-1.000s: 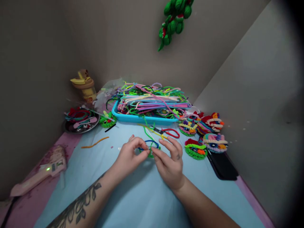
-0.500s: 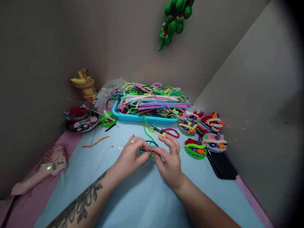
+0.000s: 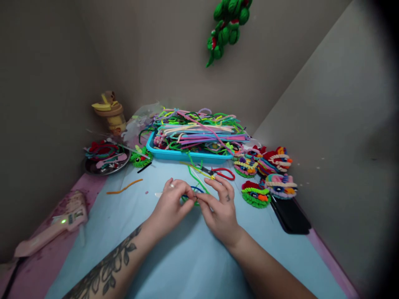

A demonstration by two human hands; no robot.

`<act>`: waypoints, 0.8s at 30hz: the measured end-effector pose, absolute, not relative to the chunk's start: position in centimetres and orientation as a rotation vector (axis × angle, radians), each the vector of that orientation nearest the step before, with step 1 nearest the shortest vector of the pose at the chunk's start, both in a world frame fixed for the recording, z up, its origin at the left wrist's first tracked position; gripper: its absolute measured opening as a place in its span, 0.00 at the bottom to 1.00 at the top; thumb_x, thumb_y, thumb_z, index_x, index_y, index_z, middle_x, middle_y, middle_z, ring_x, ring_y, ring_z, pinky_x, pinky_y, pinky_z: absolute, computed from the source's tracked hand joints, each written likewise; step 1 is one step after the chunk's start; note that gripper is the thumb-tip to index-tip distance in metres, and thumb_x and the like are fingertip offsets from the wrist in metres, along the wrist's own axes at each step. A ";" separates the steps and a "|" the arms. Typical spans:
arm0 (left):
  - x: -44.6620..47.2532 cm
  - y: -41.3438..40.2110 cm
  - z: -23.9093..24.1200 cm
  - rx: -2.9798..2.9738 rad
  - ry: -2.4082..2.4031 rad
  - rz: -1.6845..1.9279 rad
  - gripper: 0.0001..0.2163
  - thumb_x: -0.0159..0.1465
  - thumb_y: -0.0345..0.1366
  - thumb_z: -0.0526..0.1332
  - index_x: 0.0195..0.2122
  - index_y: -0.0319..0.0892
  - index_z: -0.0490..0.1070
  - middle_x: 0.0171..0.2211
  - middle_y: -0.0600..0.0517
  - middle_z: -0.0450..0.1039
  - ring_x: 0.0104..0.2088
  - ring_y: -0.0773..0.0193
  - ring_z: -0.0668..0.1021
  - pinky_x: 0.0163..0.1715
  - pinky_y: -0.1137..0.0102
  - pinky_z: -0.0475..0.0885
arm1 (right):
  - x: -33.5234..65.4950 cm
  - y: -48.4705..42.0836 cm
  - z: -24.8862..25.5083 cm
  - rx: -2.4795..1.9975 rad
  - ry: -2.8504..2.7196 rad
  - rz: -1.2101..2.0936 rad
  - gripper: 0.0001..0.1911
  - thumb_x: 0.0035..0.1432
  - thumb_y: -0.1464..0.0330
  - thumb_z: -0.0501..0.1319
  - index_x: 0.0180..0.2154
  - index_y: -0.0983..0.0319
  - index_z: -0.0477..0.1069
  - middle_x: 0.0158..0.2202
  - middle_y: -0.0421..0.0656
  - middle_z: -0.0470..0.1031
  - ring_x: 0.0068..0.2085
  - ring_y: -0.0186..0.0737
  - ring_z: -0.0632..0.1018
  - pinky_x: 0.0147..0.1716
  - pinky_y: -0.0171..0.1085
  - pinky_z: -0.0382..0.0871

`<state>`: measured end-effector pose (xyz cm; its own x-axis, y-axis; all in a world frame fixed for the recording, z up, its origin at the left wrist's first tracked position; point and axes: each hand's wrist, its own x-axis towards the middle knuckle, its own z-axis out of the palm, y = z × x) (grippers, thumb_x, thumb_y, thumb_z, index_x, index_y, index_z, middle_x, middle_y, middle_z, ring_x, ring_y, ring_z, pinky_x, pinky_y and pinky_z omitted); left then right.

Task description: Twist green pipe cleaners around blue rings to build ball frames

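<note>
My left hand [image 3: 171, 204] and my right hand [image 3: 220, 208] meet over the light blue table mat [image 3: 187, 257], both pinching a small piece made of blue and green pipe cleaners [image 3: 195, 192]. Fingertips of both hands close on it from either side, so most of the piece is hidden. Loose green pipe cleaners trail from it toward the red-handled scissors [image 3: 222, 172] just beyond my right hand. A ring shows on my left hand.
A blue tray [image 3: 174, 154] heaped with coloured pipe cleaners stands behind. Finished pipe-cleaner faces [image 3: 264, 174] and a black phone [image 3: 290, 216] lie right. Left are a metal plate [image 3: 106, 160] of scraps, an orange pipe cleaner [image 3: 124, 187] and a pink glue gun [image 3: 52, 226]. A green ornament [image 3: 227, 29] hangs above.
My hands have drawn closer together over the blue and green piece, and the blue loop that showed between them is now mostly covered by my fingers.
</note>
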<state>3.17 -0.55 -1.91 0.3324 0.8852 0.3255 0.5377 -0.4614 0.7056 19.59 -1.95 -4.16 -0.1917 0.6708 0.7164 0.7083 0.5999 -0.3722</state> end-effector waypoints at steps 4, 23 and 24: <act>3.2 -0.6 -2.3 2.362 1.287 0.915 0.04 0.59 0.28 0.56 0.29 0.43 0.62 0.29 0.56 0.73 0.37 0.66 0.72 0.56 0.52 0.49 | 19.6 -1.6 -4.4 -1.148 -1.906 0.092 0.08 0.54 0.74 0.58 0.33 0.56 0.73 0.50 0.43 0.67 0.56 0.48 0.62 0.54 0.52 0.58; 3.5 -0.8 -3.0 2.615 1.357 0.922 0.04 0.59 0.31 0.57 0.27 0.43 0.66 0.25 0.54 0.74 0.40 0.60 0.74 0.55 0.43 0.48 | 20.2 -0.5 -4.2 -1.193 -1.865 0.649 0.04 0.50 0.73 0.62 0.27 0.58 0.73 0.47 0.44 0.69 0.55 0.45 0.63 0.54 0.49 0.56; 3.5 -0.8 -3.0 2.599 1.361 0.919 0.03 0.59 0.31 0.58 0.28 0.43 0.66 0.26 0.54 0.74 0.40 0.60 0.74 0.55 0.43 0.48 | 20.4 -0.4 -4.1 -1.186 -1.868 0.691 0.04 0.50 0.74 0.62 0.27 0.58 0.73 0.48 0.44 0.69 0.56 0.45 0.63 0.55 0.48 0.56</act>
